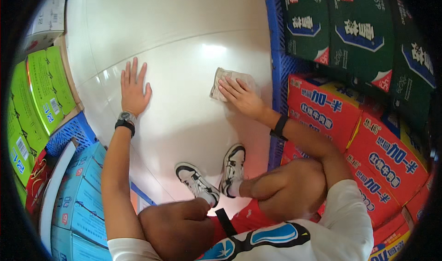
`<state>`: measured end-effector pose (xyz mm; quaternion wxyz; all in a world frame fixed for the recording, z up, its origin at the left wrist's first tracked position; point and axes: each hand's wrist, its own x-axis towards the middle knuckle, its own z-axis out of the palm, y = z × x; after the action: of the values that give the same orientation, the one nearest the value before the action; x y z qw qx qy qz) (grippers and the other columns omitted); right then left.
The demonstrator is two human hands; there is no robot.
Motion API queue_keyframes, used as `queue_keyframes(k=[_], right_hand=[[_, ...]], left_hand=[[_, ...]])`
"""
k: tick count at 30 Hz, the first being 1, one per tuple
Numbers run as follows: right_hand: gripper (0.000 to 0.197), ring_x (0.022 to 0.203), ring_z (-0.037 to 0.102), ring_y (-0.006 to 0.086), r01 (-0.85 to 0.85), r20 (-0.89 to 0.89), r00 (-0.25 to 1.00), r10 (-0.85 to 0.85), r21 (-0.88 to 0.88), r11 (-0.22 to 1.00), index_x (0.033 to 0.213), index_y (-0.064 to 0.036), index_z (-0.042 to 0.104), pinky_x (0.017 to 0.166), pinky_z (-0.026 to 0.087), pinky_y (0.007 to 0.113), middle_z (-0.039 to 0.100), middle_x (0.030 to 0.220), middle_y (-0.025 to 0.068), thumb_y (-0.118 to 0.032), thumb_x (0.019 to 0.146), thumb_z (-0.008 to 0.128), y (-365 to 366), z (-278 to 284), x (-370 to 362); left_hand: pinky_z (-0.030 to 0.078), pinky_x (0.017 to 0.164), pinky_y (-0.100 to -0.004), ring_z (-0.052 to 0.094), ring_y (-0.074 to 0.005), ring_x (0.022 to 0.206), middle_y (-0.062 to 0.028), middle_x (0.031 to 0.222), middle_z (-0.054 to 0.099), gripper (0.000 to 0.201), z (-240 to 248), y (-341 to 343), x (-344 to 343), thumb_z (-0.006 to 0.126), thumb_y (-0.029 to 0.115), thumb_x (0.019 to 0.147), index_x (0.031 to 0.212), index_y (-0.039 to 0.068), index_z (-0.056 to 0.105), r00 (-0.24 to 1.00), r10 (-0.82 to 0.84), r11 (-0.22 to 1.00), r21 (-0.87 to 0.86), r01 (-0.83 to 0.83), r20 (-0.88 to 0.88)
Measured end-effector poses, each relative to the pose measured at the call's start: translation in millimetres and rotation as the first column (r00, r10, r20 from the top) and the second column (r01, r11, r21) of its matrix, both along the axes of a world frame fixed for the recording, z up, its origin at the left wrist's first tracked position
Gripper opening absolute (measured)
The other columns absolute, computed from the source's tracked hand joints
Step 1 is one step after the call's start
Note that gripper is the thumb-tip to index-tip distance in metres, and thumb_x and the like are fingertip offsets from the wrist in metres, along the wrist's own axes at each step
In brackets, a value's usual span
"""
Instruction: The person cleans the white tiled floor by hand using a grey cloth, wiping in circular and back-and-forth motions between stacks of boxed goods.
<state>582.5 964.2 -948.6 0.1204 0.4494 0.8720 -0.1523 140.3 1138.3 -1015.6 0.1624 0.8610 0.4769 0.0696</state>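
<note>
My right hand (238, 94) presses a folded, greyish-beige cleaning cloth (224, 74) against the glossy white floor tiles (184, 56). Its fingers lie together across the cloth, whose left corner and upper edge show past them. To the left, my left hand (134, 89) is spread palm down on the floor, fingers apart, holding nothing. A wristwatch and a black band sit on my left wrist; another black band circles the right one.
Red cartons (322, 109) and dark green cartons (359, 35) stack on a blue plastic pallet (277, 67) at right. Lime-green cartons (48, 83) and light-blue cartons (78, 196) line the left. My black-and-white shoes (195, 180) stand between my bent knees and the cloth.
</note>
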Motion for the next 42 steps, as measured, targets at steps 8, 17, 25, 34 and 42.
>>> queue_keyframes(k=[8,17,25,34,42], right_hand=[[0.074,0.174,0.038,0.0328,0.2,0.156,0.96,-0.231,0.194,0.96,0.181,-0.0147,0.043,0.139,0.033,0.061,0.04,0.19,0.0051,-0.022,0.111,0.065,184.3,-33.9,33.9],[0.082,0.177,0.032,0.037,0.078,0.137,0.987,-0.078,0.006,0.997,0.183,-0.0069,0.036,0.137,0.034,0.056,0.028,0.195,0.0141,-0.019,0.107,0.063,-11.7,-4.6,24.5],[0.083,0.171,0.041,0.0406,0.197,0.117,0.969,-0.219,0.171,0.965,0.183,-0.0025,0.034,0.136,0.037,0.06,0.034,0.191,0.0179,-0.013,0.105,0.062,137.7,-37.1,30.6],[0.078,0.175,0.036,0.0332,0.188,0.092,0.977,-0.195,0.077,0.979,0.182,-0.0093,0.038,0.136,0.038,0.056,0.037,0.191,0.0107,-0.014,0.108,0.062,58.9,-20.8,11.8],[0.074,0.174,0.038,0.0299,0.084,0.183,0.978,-0.102,0.105,0.991,0.181,-0.0123,0.041,0.138,0.035,0.054,0.037,0.191,0.009,-0.021,0.111,0.061,73.1,-5.8,10.1]], left_hand=[[0.021,0.144,-0.0615,0.023,-0.0416,0.178,-0.0146,0.195,0.025,0.08,-3.5,-1.6,9.5,0.066,0.022,0.105,0.182,0.019,0.044,1.0,-0.016,1.0,-0.008,0.016,0.002],[0.021,0.144,-0.062,0.024,-0.0416,0.178,-0.0139,0.194,0.027,0.079,-2.5,-0.8,7.1,0.067,0.021,0.104,0.181,0.02,0.047,0.999,-0.014,1.0,-0.012,0.015,0.035],[0.022,0.143,-0.0624,0.024,-0.042,0.178,-0.0143,0.194,0.028,0.081,-8.5,-5.7,4.4,0.067,0.02,0.102,0.181,0.02,0.046,1.0,-0.005,1.0,-0.01,0.005,0.025],[0.022,0.144,-0.0621,0.025,-0.0435,0.177,-0.0157,0.194,0.028,0.08,1.7,0.3,-2.7,0.066,0.019,0.103,0.18,0.019,0.047,0.999,-0.029,1.0,-0.004,0.029,0.014],[0.021,0.144,-0.0626,0.024,-0.0431,0.178,-0.0146,0.194,0.027,0.078,-3.2,0.7,1.6,0.065,0.021,0.104,0.18,0.021,0.048,1.0,-0.016,1.0,-0.006,0.016,0.002]])
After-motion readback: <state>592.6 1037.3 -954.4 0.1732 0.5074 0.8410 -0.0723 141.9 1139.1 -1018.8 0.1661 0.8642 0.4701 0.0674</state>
